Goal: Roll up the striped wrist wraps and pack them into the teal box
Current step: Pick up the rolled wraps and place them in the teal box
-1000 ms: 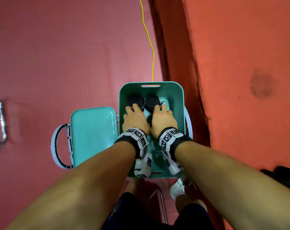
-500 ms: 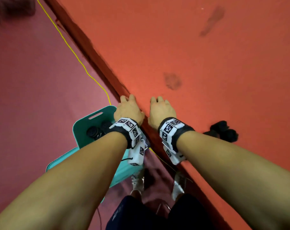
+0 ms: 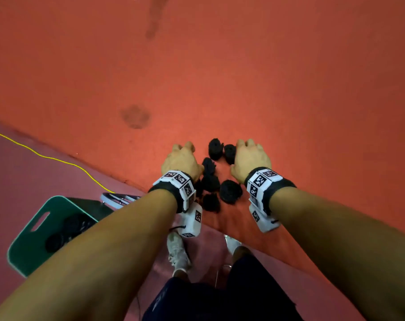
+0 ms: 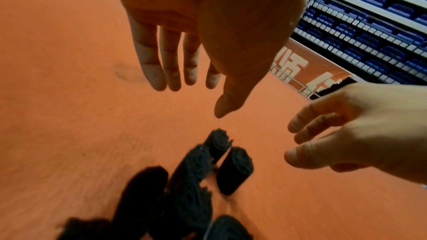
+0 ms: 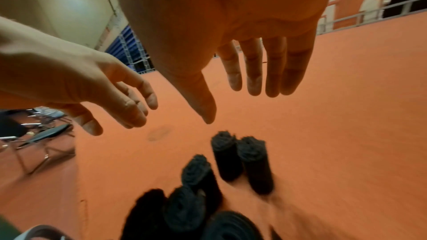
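Several dark rolled wrist wraps [image 3: 230,192] lie in a loose cluster on the orange raised mat; stripes cannot be made out. My left hand [image 3: 183,154] hovers at the cluster's left side with straight fingers and holds nothing. My right hand [image 3: 250,156] hovers at its right, next to a pair of rolls [image 3: 222,151], also empty. In the left wrist view, the left hand [image 4: 191,98] spreads above the rolls [image 4: 235,169]. The right wrist view shows the right hand [image 5: 231,105] over two upright rolls [image 5: 240,160]. The teal box [image 3: 34,228] stands low at the left with rolls inside [image 3: 64,232].
The orange mat's edge [image 3: 81,158] runs diagonally, with a lower pink floor to the left. A yellow cable [image 3: 46,156] crosses that floor. The box's handle [image 3: 118,199] shows by my left forearm. White shoes [image 3: 178,251] stand below. Folding chairs [image 5: 41,140] stand far left.
Both hands left the teal box and swung right over the orange mat. They now hover on either side of the pile of rolls, and the view turned with them.
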A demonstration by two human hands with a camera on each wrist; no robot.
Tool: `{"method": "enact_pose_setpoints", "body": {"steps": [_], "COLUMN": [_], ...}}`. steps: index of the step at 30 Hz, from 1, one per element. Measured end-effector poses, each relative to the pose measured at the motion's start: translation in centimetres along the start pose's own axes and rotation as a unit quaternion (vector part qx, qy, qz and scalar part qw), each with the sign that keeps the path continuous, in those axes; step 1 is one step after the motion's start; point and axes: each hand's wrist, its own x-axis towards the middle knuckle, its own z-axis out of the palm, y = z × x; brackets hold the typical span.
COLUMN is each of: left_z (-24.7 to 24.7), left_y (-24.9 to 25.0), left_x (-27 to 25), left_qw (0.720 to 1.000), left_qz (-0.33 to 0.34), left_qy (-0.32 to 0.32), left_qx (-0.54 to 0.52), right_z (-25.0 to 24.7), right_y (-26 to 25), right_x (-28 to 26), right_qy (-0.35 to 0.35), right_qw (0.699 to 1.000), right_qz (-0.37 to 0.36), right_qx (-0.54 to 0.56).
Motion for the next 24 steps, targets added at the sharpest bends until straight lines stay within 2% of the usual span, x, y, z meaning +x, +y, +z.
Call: {"method": "enact_pose_setpoints", "body": {"steps": [4, 9, 18, 24], "left_z": [3.0, 5.3, 7.0, 7.4], "left_y": [2.9, 3.9, 2.1, -0.7], "left_x": [0.5, 0.6, 0.7, 0.4], "left_qw": [0.999, 0.997, 0.998, 0.997], "left_qz": [0.01, 0.005, -0.031, -0.053], "left_qy": [-0.033, -0.052, -0.042, -0.033], "left_qx": [0.03, 0.058, 0.047, 0.042], "right_z": [1.5, 3.6, 8.4, 11.1], "right_y": [4.9, 7.5, 5.9, 4.2], "right_x": [0.3, 0.6, 0.5, 0.9], "right_qy": [-0.033, -0.078, -0.156, -0.171], "right_qw": [0.999, 0.995, 0.982, 0.979], "right_qz": [0.038, 0.038, -0.031, -0.042], "right_qx": [0.02, 0.058, 0.104, 0.101]}}
